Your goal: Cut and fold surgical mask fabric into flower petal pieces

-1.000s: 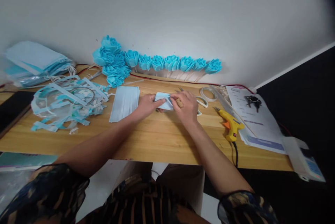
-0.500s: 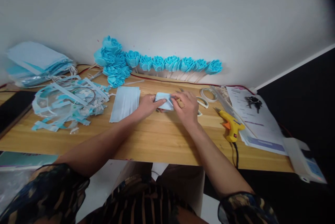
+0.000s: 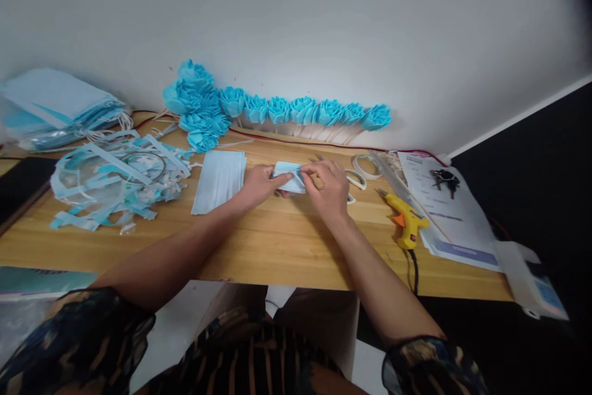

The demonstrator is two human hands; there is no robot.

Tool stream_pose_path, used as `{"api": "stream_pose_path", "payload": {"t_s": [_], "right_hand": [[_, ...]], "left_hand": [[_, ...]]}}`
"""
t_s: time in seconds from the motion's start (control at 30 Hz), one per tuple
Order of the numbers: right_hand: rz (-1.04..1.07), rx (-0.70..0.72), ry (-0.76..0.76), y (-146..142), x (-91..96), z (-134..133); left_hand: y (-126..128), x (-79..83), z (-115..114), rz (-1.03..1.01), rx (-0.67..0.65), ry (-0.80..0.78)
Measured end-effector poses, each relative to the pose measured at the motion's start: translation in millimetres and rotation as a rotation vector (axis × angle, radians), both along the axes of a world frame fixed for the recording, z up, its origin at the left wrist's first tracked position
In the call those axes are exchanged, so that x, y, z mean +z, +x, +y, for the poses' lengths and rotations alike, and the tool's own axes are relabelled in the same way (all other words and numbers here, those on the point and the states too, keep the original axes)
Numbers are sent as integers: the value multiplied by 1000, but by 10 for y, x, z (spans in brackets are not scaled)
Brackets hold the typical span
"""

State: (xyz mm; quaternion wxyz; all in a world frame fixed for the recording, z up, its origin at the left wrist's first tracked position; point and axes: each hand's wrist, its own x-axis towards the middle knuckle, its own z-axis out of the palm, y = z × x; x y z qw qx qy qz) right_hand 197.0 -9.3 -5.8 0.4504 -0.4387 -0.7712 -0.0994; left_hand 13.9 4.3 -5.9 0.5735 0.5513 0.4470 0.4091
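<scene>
A small light-blue piece of face mask fabric (image 3: 287, 168) is held just above the wooden table, between both hands. My left hand (image 3: 261, 187) grips its left side, thumb pressed flat on top and the other fingers beneath. With thumb and index finger, my right hand (image 3: 327, 185) pinches the right side, where a fold shows. Left of my hands lies a stack of flat pale-blue mask pieces (image 3: 218, 180). Scissors (image 3: 356, 179) with white handles lie partly hidden behind my right hand.
Blue fabric flowers (image 3: 303, 111) on sticks lean along the wall. Cut strips (image 3: 115, 173) and stacked masks (image 3: 60, 105) lie at left. Right are a tape roll (image 3: 367, 166), a yellow glue gun (image 3: 407, 219) with its cord over the edge, papers (image 3: 456, 222) and keys (image 3: 445, 180).
The whole view has shifted slightly. Both hands keep nearly the same hold on the mask piece, with little visible finger movement.
</scene>
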Motion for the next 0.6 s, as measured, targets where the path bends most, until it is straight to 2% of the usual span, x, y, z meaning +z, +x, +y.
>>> {"api": "stream_pose_path", "payload": {"t_s": [0.17,0.37,0.6], "right_hand": [[-8,-6,-31,-6,0,-1],[8,42,24,-7,14,-17],[-21,55,-45,-27,50,-48]], "left_hand": [[-17,-30,17,2,-7,16],[-21,-25,38,-14,2,13],[-32,-46,49,20,-14,38]]}}
